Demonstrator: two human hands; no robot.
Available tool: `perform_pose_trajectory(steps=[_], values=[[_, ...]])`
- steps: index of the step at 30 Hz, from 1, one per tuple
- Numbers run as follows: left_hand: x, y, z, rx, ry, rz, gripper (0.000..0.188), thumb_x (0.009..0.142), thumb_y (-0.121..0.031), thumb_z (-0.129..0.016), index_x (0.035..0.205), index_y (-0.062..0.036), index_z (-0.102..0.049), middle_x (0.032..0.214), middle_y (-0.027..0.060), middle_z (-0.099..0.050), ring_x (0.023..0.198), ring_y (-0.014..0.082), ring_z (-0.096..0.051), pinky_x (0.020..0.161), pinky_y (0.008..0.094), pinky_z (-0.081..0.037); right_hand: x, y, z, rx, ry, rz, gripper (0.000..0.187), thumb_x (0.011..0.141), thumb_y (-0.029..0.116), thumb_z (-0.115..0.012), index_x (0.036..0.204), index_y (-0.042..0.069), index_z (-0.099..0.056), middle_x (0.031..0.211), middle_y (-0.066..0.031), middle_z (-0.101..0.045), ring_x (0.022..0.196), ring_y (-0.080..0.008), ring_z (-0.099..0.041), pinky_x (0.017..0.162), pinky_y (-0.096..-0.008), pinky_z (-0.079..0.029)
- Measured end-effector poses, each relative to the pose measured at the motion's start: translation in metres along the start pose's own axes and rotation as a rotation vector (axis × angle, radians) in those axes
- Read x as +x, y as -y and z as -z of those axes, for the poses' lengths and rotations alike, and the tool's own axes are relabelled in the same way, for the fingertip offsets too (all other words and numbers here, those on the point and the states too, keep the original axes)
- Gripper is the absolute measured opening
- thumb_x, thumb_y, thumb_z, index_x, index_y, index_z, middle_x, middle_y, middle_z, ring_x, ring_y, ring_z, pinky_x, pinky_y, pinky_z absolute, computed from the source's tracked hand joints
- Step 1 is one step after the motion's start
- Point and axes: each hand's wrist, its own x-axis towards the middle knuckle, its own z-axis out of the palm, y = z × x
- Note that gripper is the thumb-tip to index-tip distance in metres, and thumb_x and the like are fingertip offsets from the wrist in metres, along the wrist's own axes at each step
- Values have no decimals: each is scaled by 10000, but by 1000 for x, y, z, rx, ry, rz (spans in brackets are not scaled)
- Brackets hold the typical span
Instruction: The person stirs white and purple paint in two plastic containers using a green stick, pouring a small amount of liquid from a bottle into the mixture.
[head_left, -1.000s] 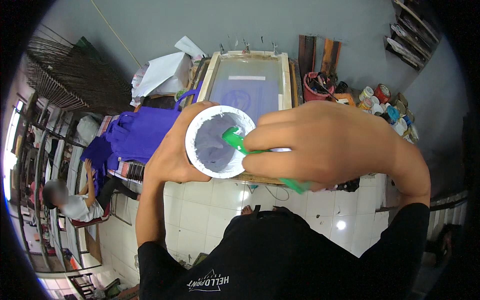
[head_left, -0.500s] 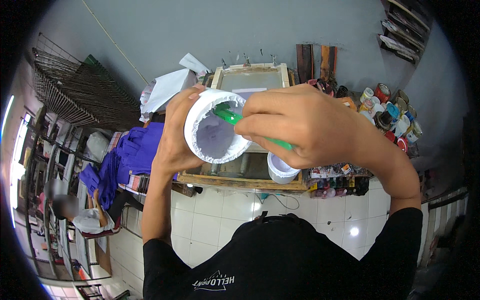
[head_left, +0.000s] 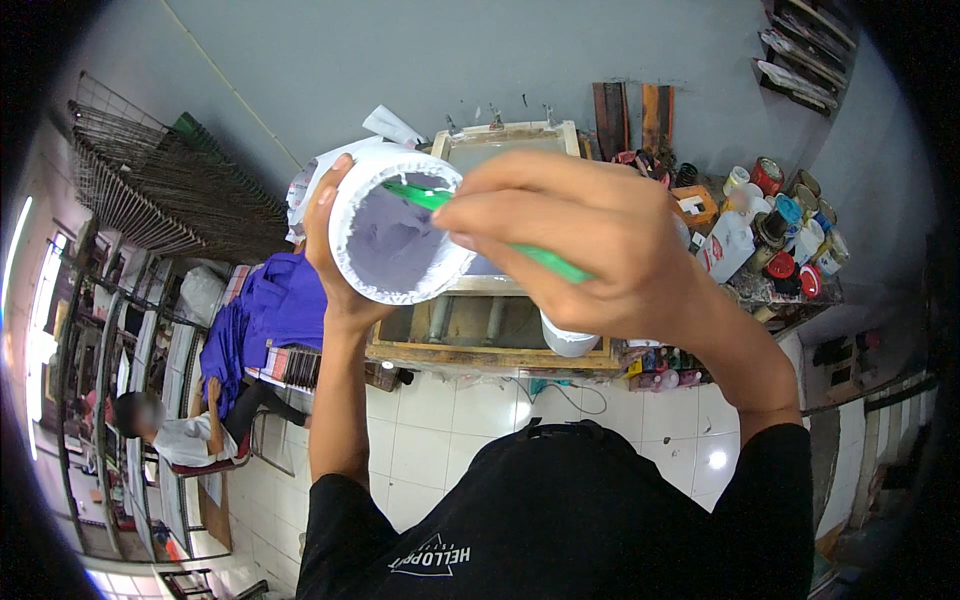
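Note:
My left hand (head_left: 328,240) is wrapped round a white plastic tub (head_left: 352,262), tilted so that its mouth faces me. Pale purple-grey paste (head_left: 393,250) coats the inside, and whitish residue crusts the rim. Pinched in my right hand (head_left: 590,240) is a green stick-like tool (head_left: 545,262), perhaps a spatula; its far end reaches into the tub near the upper inner wall. Below my right hand, a second white tub (head_left: 570,340) stands at the front edge of the wooden-framed table, partly hidden.
A framed screen (head_left: 510,140) lies on the table by the wall. Paint cans and bottles (head_left: 790,235) crowd the right side. Purple cloth (head_left: 265,310) is piled on the left, where a seated person (head_left: 185,430) touches it. A wire rack (head_left: 170,180) stands behind.
The tub and both hands have shifted left. The green tool now lies closer to the tub's upper inner wall, and more of the paste shows.

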Motion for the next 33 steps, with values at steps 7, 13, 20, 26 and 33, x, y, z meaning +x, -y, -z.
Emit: perform_pose_trajectory(steps=[7,13,20,26,33], values=[[8,-1,12,168,53,-88,1278,637,-346,-1023,1591,-144,-198,1543,263,-401,1438,412,-454,1166,558,-436,18,-11,11,174,263,62,264,745,0,-764,1008,29,-756,986,-124,-723,795,-316,-731,733,-366,-592],[9,-4,11,203,35,-93,1255,650,-282,-1013,1592,-135,-197,1539,276,-403,1436,425,-452,1176,567,-412,8,-11,7,13,234,156,228,786,15,-771,1013,19,-746,966,-129,-712,803,-287,-727,699,-353,-589],[9,-12,9,343,2,-143,1150,696,-209,-978,1561,-105,-227,1506,277,-430,1405,436,-478,1170,572,-423,-16,4,-11,-171,-11,28,178,850,-42,-750,1027,-35,-736,940,-147,-730,793,-254,-741,678,-335,-591],[14,-16,15,426,25,-223,1030,761,-167,-931,1528,-90,-249,1488,274,-436,1375,433,-507,1158,588,-451,-24,12,-24,14,-135,-290,125,893,40,-724,992,-35,-713,882,-176,-707,756,-326,-731,693,-389,-584],[25,-12,19,514,46,-323,972,825,-181,-892,1515,-35,-224,1458,285,-433,1349,443,-521,1134,579,-489,-34,16,-42,360,-296,-639,143,933,78,-699,993,-46,-735,857,-173,-751,765,-244,-752,704,-350,-577]])
